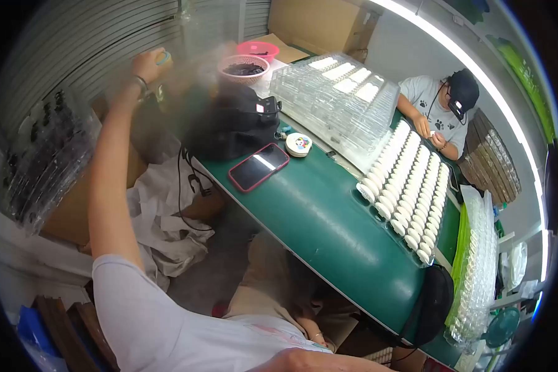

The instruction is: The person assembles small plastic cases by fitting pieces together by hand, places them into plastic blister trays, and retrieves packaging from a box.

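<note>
My left arm stretches far out to the upper left, away from the table. My left hand point(150, 66), a dark band at its wrist, is closed around a small round thing with a light-blue rim point(163, 58); haze on the picture blurs what it is. Low in the view, my right hand point(310, 322) hangs near my lap in shadow, partly hidden, a thin bracelet at its wrist; its fingers do not show clearly. On the green table point(328, 229) lie a phone point(258, 167) with a red edge and a round white case point(299, 144) with a colourful print.
Clear trays of white oval pieces point(409, 192) stand on the table, beside stacked clear trays point(335, 93). A black bag point(229, 124), a pink basket point(245, 68) and a pink bowl point(258, 51) are farther back. A co-worker point(443, 105) sits opposite, handling a small white piece.
</note>
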A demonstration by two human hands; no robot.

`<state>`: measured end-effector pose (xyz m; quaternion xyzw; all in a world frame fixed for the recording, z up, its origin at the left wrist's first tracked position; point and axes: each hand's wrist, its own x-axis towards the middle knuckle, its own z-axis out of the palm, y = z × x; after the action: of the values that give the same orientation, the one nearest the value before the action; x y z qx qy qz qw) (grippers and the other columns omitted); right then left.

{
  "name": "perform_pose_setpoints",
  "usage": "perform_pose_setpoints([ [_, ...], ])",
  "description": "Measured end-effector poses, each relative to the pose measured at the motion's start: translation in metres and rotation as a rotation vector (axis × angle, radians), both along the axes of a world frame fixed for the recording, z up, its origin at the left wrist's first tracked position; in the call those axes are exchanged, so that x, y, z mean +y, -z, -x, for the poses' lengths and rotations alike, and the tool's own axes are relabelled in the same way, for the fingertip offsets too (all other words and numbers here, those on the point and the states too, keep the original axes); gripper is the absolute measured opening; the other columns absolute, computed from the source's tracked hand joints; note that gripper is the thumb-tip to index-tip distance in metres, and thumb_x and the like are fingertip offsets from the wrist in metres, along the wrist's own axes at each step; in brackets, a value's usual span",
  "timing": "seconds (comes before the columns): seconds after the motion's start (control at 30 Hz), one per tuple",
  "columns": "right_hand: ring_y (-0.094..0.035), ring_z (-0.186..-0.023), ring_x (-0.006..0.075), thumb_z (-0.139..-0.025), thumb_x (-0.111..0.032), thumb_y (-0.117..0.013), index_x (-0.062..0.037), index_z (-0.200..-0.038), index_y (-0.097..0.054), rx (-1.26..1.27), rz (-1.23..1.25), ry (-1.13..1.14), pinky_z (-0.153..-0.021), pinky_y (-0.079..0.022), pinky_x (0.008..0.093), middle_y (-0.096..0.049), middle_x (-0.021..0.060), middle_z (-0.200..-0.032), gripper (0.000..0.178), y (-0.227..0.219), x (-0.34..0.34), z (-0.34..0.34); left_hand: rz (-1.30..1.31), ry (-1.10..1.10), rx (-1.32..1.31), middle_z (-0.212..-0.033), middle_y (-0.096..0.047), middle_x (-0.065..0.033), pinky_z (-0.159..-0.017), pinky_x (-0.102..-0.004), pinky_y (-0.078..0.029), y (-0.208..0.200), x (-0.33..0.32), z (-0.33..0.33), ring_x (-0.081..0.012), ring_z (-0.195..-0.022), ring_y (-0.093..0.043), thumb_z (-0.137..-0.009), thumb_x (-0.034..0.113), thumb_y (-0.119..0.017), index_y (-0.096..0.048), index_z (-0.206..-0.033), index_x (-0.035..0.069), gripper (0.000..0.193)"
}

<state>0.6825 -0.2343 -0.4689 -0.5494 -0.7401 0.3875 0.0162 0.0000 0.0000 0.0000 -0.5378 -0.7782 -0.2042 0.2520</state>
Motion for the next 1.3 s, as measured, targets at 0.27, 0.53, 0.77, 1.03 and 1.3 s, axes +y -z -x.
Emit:
perform_pose_setpoints([
  [0.27, -0.062, -0.088, 0.0337, -0.079, -0.020, -0.061, -0.0043, -0.104, -0.063, 0.008, -0.021, 0.304, -0.077, -0.048, 0.0372, -0.063, 0.0196, -0.096, 0.029, -0.067, -0.026, -0.011, 0.013, -0.060, -0.192, -0.105, -0.062, -0.0199, -0.085, -0.0417, -0.047, 0.061, 0.060, 0.037, -0.0353, -0.098, -0.058, -0.072, 0.050, -0.066, -0.057, -0.120, 0.014, 0.060],
  [0.53, -0.059, -0.093, 0.0360, -0.078, -0.021, -0.061, -0.0041, -0.109, -0.061, 0.031, -0.065, 0.283, -0.080, -0.047, 0.0383, -0.062, 0.0209, -0.100, 0.035, -0.077, -0.029, 0.004, 0.022, -0.164, -0.120, -0.099, -0.061, -0.0248, -0.077, -0.0499, -0.046, 0.088, 0.075, 0.085, -0.0431, -0.095, -0.058, -0.081, 0.044, -0.057, -0.045, -0.125, 0.020, 0.051],
  [0.77, -0.060, -0.089, 0.0226, -0.085, -0.020, -0.061, 0.0004, -0.113, -0.057, 0.350, 0.012, 0.399, -0.077, -0.048, 0.0298, -0.062, 0.0153, -0.102, 0.035, -0.215, -0.021, 0.014, -0.361, 0.237, -0.510, -0.124, -0.046, -0.0246, -0.095, -0.0384, -0.039, 0.254, -0.102, -0.092, -0.0326, -0.113, -0.049, -0.091, 0.021, -0.053, -0.040, -0.125, -0.006, 0.044],
  [1.03, -0.058, -0.101, 0.0270, -0.086, -0.022, -0.059, -0.0010, -0.117, -0.055, 0.559, 0.125, 0.061, -0.086, -0.046, 0.0342, -0.059, 0.0158, -0.110, 0.038, -0.301, 0.037, -0.025, 0.585, 0.177, -0.530, -0.127, -0.043, -0.0223, -0.091, -0.0346, -0.042, 0.452, -0.331, -0.253, -0.0281, -0.115, -0.047, -0.081, 0.005, -0.050, -0.031, -0.131, -0.005, 0.054],
  [1.3, -0.057, -0.096, 0.0265, -0.088, -0.025, -0.056, -0.0034, -0.116, -0.054, 0.469, 0.047, 0.006, -0.082, -0.045, 0.0335, -0.058, 0.0135, -0.105, 0.036, -0.334, 0.104, -0.080, 0.861, 0.597, -0.564, -0.118, -0.048, -0.0206, -0.085, -0.0335, -0.043, 0.478, -0.190, -0.292, -0.0262, -0.106, -0.051, -0.082, 0.005, -0.049, -0.037, -0.125, -0.004, 0.046],
])
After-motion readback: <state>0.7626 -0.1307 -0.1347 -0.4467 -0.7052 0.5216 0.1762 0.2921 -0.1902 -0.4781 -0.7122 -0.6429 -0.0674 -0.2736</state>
